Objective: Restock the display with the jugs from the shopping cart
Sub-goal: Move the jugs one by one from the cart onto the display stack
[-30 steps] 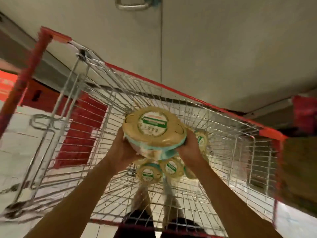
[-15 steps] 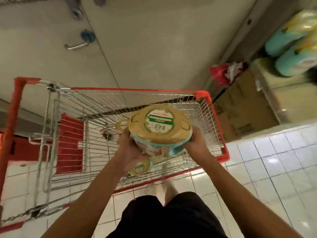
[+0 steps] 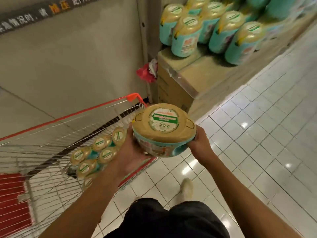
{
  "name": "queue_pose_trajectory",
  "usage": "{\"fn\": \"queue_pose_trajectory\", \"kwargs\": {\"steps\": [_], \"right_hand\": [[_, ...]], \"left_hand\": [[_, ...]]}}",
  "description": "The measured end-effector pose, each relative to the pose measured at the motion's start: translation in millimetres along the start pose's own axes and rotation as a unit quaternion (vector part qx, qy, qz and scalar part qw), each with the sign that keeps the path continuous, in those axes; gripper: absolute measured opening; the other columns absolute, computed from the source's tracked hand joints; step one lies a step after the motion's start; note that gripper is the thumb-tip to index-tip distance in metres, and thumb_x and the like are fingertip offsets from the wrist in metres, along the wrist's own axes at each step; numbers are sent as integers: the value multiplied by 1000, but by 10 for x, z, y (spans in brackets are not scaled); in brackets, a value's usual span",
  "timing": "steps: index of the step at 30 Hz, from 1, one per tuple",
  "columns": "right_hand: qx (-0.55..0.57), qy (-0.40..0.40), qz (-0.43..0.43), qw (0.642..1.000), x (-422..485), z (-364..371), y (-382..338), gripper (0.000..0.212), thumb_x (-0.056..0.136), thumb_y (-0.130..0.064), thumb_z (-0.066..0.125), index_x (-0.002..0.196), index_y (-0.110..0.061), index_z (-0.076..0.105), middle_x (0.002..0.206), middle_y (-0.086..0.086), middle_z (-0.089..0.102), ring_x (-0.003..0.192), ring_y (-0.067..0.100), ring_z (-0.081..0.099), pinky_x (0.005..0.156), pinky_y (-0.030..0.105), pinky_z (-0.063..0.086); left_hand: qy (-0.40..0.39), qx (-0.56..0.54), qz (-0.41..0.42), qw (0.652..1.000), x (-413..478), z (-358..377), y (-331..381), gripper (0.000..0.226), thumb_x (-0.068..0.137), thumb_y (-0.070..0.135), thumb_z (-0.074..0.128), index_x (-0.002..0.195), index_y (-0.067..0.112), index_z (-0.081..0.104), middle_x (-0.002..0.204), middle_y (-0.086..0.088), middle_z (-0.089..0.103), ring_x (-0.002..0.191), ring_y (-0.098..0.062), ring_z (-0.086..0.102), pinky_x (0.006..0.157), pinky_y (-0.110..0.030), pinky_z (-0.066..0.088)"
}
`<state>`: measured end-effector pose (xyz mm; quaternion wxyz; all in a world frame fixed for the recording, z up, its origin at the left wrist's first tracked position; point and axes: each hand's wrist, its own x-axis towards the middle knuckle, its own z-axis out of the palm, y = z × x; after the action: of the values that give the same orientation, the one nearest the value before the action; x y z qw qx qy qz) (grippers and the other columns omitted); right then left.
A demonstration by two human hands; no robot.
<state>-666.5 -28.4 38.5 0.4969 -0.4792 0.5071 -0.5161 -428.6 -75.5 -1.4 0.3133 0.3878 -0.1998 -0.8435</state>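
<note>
A jug [image 3: 163,129] with a tan top, a round green-edged label and a teal wrapper is held between both hands above the cart's right rim. My left hand [image 3: 131,152] cups its left side from below. My right hand [image 3: 199,143] grips its right side. Several more jugs [image 3: 98,152] of the same kind lie in the wire shopping cart [image 3: 42,145] at the left. The display [image 3: 193,73], made of cardboard boxes, stands at the upper right and carries several jugs [image 3: 187,36] upright in rows.
A grey wall [image 3: 68,57] with a dark sign strip runs behind the cart. A red bag [image 3: 145,73] is wedged between the wall and the boxes. White floor tiles [image 3: 265,143] spread to the right. My legs and one shoe [image 3: 187,188] show at the bottom.
Both hands have lifted the jug out of the cart and carried it right, past the cart's rim. My view has swung right, bringing the display's jugs fully into sight.
</note>
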Motion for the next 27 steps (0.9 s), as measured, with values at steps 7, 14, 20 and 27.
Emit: {"fn": "queue_pose_trajectory", "kwargs": {"steps": [7, 14, 20, 27], "right_hand": [[-34, 24, 8, 999, 142, -1491, -104, 26, 90, -14, 76, 115, -13, 74, 109, 5, 79, 104, 23, 76, 89, 34, 62], [-48, 33, 28, 998, 569, -2313, -167, 28, 90, -15, 73, 116, -25, 72, 110, -3, 79, 105, 17, 75, 90, 28, 60], [-100, 55, 48, 992, 1299, -2616, -107, 34, 91, -27, 67, 121, -41, 68, 115, -21, 75, 111, 1, 68, 95, 23, 58], [-164, 38, 71, 983, 2379, -2906, 67, 29, 101, -6, 62, 128, -15, 59, 124, -5, 68, 114, -3, 62, 94, 16, 52]], "left_hand": [[-4, 50, -4, 999, 897, 1121, -466, 77, 87, 83, 54, 141, 29, 64, 145, -15, 61, 131, -38, 61, 111, -66, 42], [-2, 50, 4, 999, 1589, 1738, -546, 82, 88, 86, 48, 153, 35, 49, 155, -10, 53, 142, -35, 51, 111, -66, 42], [24, 29, 7, 999, 2293, 1897, -237, 74, 97, 77, 45, 156, 33, 44, 157, -11, 50, 143, -35, 50, 106, -63, 46], [44, 26, 50, 997, 3083, 1963, 324, 61, 105, 68, 39, 158, 38, 38, 161, -5, 45, 146, -31, 47, 110, -57, 45]]}}
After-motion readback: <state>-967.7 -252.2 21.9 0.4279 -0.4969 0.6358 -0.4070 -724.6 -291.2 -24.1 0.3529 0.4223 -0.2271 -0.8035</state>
